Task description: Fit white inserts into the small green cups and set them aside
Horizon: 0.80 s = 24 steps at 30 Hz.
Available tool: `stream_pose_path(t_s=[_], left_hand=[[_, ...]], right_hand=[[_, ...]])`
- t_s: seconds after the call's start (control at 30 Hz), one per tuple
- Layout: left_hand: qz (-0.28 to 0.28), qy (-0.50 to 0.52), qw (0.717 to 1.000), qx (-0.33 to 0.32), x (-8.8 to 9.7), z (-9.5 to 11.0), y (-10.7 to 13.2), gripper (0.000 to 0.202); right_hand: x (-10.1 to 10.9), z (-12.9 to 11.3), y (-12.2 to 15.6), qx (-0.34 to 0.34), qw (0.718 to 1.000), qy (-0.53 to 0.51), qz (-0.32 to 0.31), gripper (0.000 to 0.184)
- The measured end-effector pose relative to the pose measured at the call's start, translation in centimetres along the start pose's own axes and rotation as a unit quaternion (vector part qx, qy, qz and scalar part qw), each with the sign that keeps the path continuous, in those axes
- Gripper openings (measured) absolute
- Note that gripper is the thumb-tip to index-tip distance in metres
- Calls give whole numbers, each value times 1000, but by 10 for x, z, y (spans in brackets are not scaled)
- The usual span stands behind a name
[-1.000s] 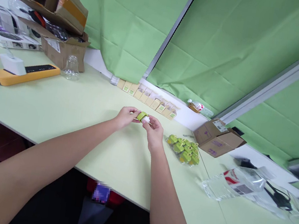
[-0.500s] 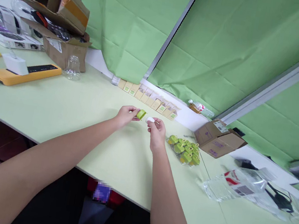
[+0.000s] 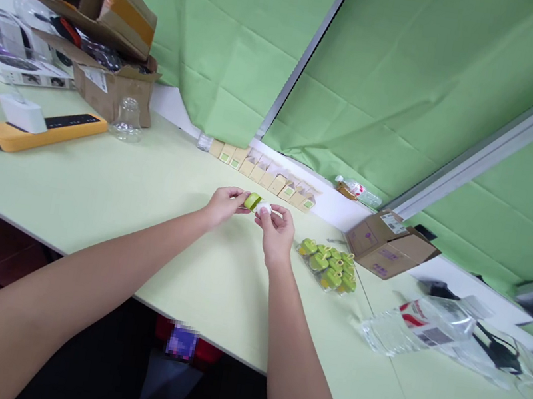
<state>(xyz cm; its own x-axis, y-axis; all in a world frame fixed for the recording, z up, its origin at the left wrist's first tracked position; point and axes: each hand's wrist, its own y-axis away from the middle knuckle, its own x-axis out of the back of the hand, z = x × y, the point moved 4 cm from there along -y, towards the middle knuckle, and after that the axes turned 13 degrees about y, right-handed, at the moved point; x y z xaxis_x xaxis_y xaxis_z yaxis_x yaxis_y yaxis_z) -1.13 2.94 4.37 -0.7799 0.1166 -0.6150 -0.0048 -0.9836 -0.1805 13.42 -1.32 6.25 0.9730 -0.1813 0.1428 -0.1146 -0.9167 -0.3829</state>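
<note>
Pale green bench under green curtains, window wall behind.

Centre of frame: small green cap pinched in the left hand fingers, small white piece pinched in the right hand fingers. The two parts touch or nearly touch, too small to tell which. Both are held just above the bench, wrists off the surface. Tip pinches leave the facing ends of both parts exposed, probably so they can be lined up against each other.

Just right of the right hand: clear bag of more green caps, lying flat and within easy reach. Behind the hands, a row of small cartons stands along the wall edge. Further right: brown cardboard box, then loose clear plastic bags.

Left of frame, well apart: glass bottle, yellow power strip carrying a white adapter, open cardboard boxes stacked in the upper left.
</note>
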Motion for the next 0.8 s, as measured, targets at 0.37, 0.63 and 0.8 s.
stream_pose_path(t_s=[0.37, 0.63, 0.8], left_hand=[[-2, -1, 1000, -13, -1, 2, 2, 33], [-10, -4, 999, -39, -3, 5, 2, 34], [-15, -3, 999, -37, -4, 7, 3, 35]], right_hand=[[-5, 0, 0, 15, 1000, -10, -18, 38], [-5, -1, -1, 41, 999, -9, 1, 38], [-5, 0, 0, 44, 999, -3, -3, 38]])
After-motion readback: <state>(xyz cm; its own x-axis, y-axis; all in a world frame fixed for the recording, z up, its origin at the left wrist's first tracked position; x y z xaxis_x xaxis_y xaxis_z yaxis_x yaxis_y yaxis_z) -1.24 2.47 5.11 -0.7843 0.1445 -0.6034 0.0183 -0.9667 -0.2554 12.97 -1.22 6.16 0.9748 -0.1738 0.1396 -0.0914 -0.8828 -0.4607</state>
